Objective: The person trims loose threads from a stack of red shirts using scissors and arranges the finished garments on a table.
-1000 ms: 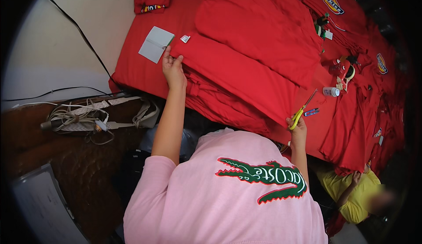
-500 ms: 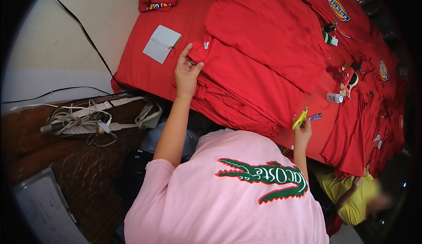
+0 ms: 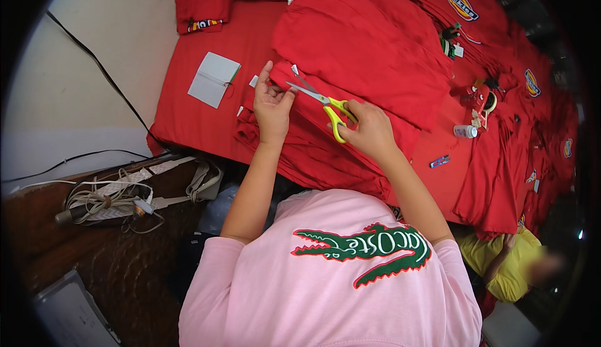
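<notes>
My right hand point(image 3: 370, 131) is closed around yellow-handled scissors point(image 3: 338, 117). Their parted blades point left, close to a small white label point(image 3: 294, 70) at the edge of a red garment point(image 3: 369, 40). At that same edge is my left hand point(image 3: 274, 106), its index finger stretched up and its thumb bent in, with the cloth seemingly pinched between them; the exact grip is partly hidden. Below the top garment lie more layers of red cloth point(image 3: 319, 153). Two more white tags show beside my left hand.
A spiral notebook point(image 3: 213, 79) lies left on the red-covered table point(image 3: 169, 112). To the right are blue thread snips point(image 3: 440, 161), a white bottle point(image 3: 465, 132), a tape dispenser point(image 3: 485, 100) and piled red garments point(image 3: 494, 178). Coiled cables point(image 3: 109, 193) sit lower left; a person in yellow point(image 3: 510, 265) is lower right.
The scissors in my right hand have moved left from the table's right side to the label by my left hand. Blue snips now show uncovered. Garment layers under my left hand have shifted.
</notes>
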Demonstrator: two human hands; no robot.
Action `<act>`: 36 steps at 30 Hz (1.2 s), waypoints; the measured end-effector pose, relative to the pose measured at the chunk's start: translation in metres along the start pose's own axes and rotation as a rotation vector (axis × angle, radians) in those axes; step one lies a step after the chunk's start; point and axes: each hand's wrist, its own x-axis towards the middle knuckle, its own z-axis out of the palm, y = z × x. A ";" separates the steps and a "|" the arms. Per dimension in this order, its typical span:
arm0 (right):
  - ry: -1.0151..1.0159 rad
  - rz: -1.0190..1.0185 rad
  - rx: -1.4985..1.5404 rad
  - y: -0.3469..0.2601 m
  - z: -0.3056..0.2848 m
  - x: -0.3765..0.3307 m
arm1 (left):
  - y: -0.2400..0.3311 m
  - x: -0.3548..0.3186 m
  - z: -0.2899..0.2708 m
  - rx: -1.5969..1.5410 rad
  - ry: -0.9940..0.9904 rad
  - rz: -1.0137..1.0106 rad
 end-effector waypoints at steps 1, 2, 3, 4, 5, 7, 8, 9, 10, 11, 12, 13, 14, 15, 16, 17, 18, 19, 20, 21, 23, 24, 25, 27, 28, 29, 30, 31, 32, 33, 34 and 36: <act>-0.017 0.014 0.013 -0.001 0.001 0.007 | 0.001 0.000 0.000 0.016 -0.002 0.021; -0.032 0.027 0.020 -0.002 0.002 0.013 | 0.001 0.000 0.000 0.031 -0.003 0.042; -0.033 0.012 0.023 -0.001 0.004 0.016 | 0.002 0.000 0.000 0.047 -0.003 0.061; -0.035 -0.003 0.026 0.002 0.008 0.019 | 0.003 -0.001 0.000 0.046 0.003 0.059; -0.035 -0.018 0.029 0.004 0.010 0.021 | 0.003 -0.003 0.001 0.046 0.008 0.056; -0.053 -0.038 0.018 0.007 0.015 0.024 | 0.003 -0.004 -0.001 0.058 0.020 0.060; -0.062 -0.047 0.013 0.009 0.017 0.025 | 0.001 -0.004 -0.002 0.071 0.024 0.064; -0.049 -0.058 0.007 0.010 0.018 0.025 | 0.000 -0.004 -0.003 0.081 0.028 0.069; -0.036 -0.068 0.001 0.011 0.020 0.024 | -0.002 -0.004 -0.004 0.085 0.041 0.074; -0.023 -0.077 -0.005 0.012 0.021 0.024 | -0.004 -0.005 -0.004 0.088 0.054 0.080; -0.020 -0.088 -0.004 0.014 0.022 0.023 | -0.005 -0.004 -0.004 0.095 0.067 0.086; -0.017 -0.098 -0.004 0.015 0.023 0.022 | -0.006 -0.004 -0.004 0.093 0.076 0.090; -0.013 -0.108 -0.003 0.015 0.023 0.022 | -0.007 -0.004 -0.004 0.092 0.084 0.094; -0.013 -0.104 0.002 0.015 0.024 0.022 | -0.009 -0.003 -0.004 0.089 0.091 0.097; -0.012 -0.100 0.007 0.014 0.024 0.022 | -0.010 -0.004 -0.004 0.093 0.085 0.093; -0.010 -0.095 0.012 0.013 0.025 0.023 | -0.011 -0.004 -0.004 0.096 0.080 0.089; -0.030 -0.082 0.007 0.012 0.024 0.024 | -0.012 -0.004 -0.005 0.100 0.072 0.084; -0.050 -0.068 0.003 0.010 0.023 0.027 | -0.013 -0.005 -0.006 0.125 0.074 0.076; -0.069 -0.054 -0.001 0.009 0.021 0.030 | -0.014 -0.007 -0.006 0.151 0.075 0.067; -0.070 -0.062 0.001 0.006 0.020 0.032 | -0.014 -0.008 -0.006 0.177 0.077 0.059; -0.073 -0.078 0.005 0.003 0.019 0.035 | -0.013 -0.008 -0.006 0.150 0.078 0.070; -0.075 -0.085 0.000 0.004 0.019 0.036 | -0.012 -0.008 -0.005 0.136 0.079 0.076; -0.077 -0.093 -0.006 0.006 0.019 0.037 | -0.011 -0.008 -0.005 0.132 0.078 0.073; -0.074 -0.101 -0.006 0.008 0.021 0.038 | -0.010 -0.009 -0.006 0.125 0.076 0.069; -0.069 -0.101 -0.001 0.009 0.021 0.038 | -0.010 -0.009 -0.006 0.129 0.075 0.066; -0.065 -0.101 0.004 0.009 0.022 0.037 | -0.010 -0.009 -0.007 0.133 0.075 0.062; -0.071 -0.067 0.024 0.011 0.024 0.037 | -0.009 -0.009 -0.006 0.136 0.074 0.059; -0.077 -0.033 0.044 0.012 0.026 0.036 | -0.008 -0.009 -0.006 0.122 0.067 0.064; -0.083 0.002 0.064 0.013 0.027 0.035 | -0.007 -0.009 -0.005 0.107 0.060 0.068; -0.085 -0.002 0.068 0.014 0.028 0.035 | -0.006 -0.009 -0.004 0.093 0.053 0.074; -0.087 -0.005 0.071 0.015 0.029 0.034 | -0.007 -0.009 -0.004 0.097 0.055 0.073; -0.086 -0.019 0.061 0.015 0.029 0.034 | -0.008 -0.009 -0.004 0.104 0.058 0.072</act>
